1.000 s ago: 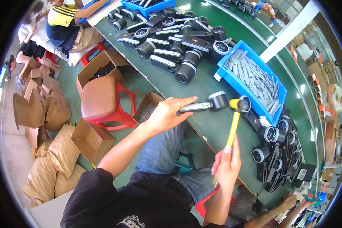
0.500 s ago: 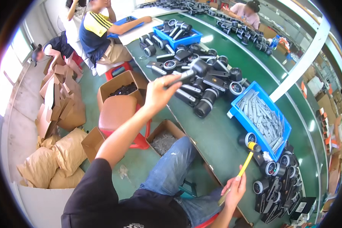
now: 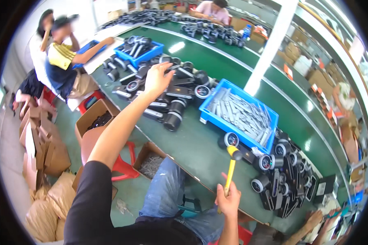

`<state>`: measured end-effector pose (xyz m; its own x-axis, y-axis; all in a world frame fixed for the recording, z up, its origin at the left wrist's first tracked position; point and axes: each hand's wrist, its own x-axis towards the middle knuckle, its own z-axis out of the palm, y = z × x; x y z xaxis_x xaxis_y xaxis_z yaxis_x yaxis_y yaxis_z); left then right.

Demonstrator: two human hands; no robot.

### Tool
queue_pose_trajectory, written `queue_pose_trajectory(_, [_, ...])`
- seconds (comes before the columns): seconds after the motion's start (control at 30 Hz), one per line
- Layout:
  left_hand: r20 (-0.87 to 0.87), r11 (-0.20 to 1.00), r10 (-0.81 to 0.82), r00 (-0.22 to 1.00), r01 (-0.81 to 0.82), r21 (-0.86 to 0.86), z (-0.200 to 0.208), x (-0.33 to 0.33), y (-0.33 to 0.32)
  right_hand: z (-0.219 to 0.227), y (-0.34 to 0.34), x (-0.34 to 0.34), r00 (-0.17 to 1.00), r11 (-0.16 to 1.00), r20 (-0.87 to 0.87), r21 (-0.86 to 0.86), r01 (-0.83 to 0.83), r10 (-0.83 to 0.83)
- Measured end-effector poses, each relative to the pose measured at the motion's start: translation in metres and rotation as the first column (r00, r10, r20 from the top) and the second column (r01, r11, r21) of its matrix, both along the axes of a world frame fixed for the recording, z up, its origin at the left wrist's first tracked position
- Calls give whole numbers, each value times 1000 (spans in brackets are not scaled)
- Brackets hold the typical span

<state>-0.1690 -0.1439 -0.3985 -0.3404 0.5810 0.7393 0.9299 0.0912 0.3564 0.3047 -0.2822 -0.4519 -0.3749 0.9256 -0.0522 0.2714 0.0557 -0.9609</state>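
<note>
The hammer was positioned over the green worktable, its lower handle clamped in my right hand. The yellow-and-black head pointed away from my body, just beside a single black device with a round dial; I could not determine whether the two touched. My left hand was extended, well apart from the right, over the pile of black devices; its thumb and fingers were parted, and I could not confirm contact with the pile. A blue tray of grey strips stood between this pile and a cluster of similar devices on the right. A smaller blue tray, loaded with devices, stood beyond the left pile.
</note>
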Motion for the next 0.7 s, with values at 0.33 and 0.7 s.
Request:
queue_pose_trajectory(0.33, [90, 704, -645, 759, 636, -316, 36, 241, 99, -13, -5, 12, 996, 998, -90, 53, 30, -25])
queue_pose_trajectory(0.7, [-162, 773, -561, 812, 444, -452, 10, 272, 182, -10, -1, 16, 970, 998, -237, -37, 46, -53])
